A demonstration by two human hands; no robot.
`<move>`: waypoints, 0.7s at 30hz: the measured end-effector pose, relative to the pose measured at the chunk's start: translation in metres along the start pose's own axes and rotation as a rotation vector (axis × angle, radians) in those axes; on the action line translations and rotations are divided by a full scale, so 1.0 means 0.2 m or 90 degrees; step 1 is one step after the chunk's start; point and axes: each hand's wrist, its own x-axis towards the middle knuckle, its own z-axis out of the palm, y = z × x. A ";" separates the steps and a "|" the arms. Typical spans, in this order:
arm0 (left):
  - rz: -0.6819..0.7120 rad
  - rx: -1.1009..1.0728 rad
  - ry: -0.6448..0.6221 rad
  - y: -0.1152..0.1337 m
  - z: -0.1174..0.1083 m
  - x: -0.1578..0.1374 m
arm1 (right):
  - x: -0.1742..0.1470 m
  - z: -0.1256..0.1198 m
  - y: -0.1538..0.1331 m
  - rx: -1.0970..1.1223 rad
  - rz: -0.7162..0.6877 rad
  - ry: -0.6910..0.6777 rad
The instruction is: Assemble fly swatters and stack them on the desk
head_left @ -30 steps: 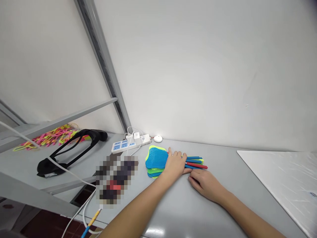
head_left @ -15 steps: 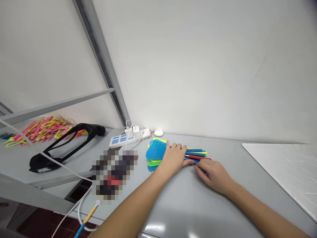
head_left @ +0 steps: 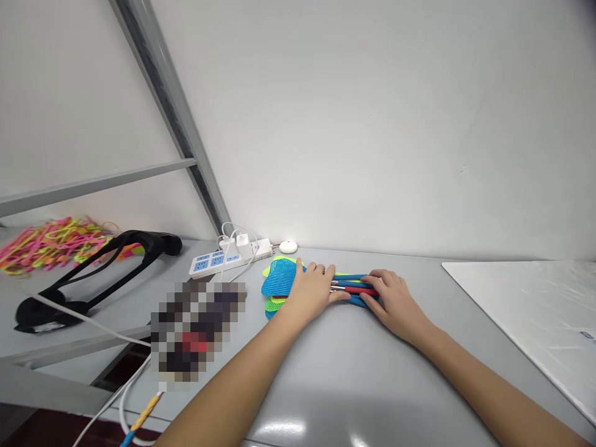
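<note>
A bundle of fly swatters (head_left: 280, 277) lies flat on the grey table, with blue and yellow-green mesh heads to the left and blue and red handles to the right. My left hand (head_left: 313, 290) is closed across the bundle where heads meet handles, fingers over the far side and thumb along the near side. Around the handle ends curls my right hand (head_left: 393, 304), fingers at the far side and thumb at the near side. Metal rods show between the two hands. My left hand hides part of the heads.
A white power strip (head_left: 230, 259) with plugged chargers and a round white device (head_left: 288, 247) sit by the wall. Left are a black frame-like object (head_left: 105, 279), a colourful pile (head_left: 58, 244) and white cables (head_left: 123, 403). A white sheet-like panel (head_left: 521, 304) lies right.
My right hand has shifted from the near side of the handles to close around their ends. The handles now lie closer together. My view has turned slightly to the right.
</note>
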 end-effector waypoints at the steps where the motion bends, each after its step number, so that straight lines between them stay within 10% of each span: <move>1: -0.004 0.000 -0.004 -0.01 0.00 0.00 | 0.00 0.01 0.00 -0.002 0.003 -0.006; 21: 0.032 -0.014 0.024 -0.08 -0.10 0.00 | -0.01 0.08 0.06 -0.023 0.058 -0.002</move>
